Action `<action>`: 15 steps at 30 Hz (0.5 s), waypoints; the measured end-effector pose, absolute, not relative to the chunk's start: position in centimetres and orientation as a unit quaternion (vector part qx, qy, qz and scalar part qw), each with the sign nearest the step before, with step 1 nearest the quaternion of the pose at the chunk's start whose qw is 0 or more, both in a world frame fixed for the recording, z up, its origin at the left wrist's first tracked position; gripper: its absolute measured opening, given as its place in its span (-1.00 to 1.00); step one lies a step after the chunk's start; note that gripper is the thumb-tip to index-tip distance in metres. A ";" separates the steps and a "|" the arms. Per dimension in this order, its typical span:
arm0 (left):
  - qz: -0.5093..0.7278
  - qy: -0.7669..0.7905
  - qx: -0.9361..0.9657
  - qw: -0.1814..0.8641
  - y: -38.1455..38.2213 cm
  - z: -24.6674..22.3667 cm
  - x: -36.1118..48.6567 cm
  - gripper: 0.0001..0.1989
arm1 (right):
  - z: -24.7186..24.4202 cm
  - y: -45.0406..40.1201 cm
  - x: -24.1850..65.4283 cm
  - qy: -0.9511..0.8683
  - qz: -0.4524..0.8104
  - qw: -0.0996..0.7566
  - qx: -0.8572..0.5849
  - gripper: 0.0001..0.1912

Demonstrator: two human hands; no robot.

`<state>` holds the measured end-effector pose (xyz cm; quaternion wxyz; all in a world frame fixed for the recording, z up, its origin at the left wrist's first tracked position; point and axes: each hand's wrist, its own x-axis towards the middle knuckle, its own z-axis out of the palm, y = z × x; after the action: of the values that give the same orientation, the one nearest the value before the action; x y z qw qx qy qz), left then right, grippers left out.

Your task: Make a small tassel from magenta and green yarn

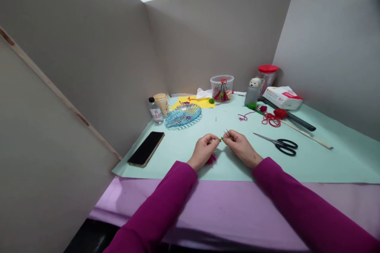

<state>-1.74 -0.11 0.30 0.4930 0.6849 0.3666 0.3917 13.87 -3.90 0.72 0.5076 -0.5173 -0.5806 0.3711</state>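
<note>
Over the middle of the pale green sheet, my left hand [205, 150] and my right hand [240, 147] meet fingertip to fingertip. Both are pinched on a small piece of green cord [221, 139] that shows between them. A thin dark strand sticks up from the fingers of my right hand; I cannot make out whether it is a needle or a cord end. Beneath my left wrist, a magenta tassel [211, 160] is partly hidden. To the right of my right hand lie scissors [280, 143] with black handles, their blades pointing toward the left.
A phone [146, 149] and a blue shell-shaped dish [183, 117] of beads are on the left. Behind stand a small bottle [156, 111] and a clear tub [222, 88] with tassels. Red cord [271, 119], a brush [307, 134] and a tissue pack [282, 98] lie right. Grey panels surround the table.
</note>
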 end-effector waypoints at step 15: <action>0.420 0.352 0.739 0.392 -0.6 0.7 -2.0 -0.80 | 0.9 -4.2 13.5 -0.616 0.333 0.478 -0.531 -0.86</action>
<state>-1.96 -0.60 0.65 0.3918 0.7391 0.3518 0.4201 13.46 -4.18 0.91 0.4782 -0.5305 -0.6155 0.3331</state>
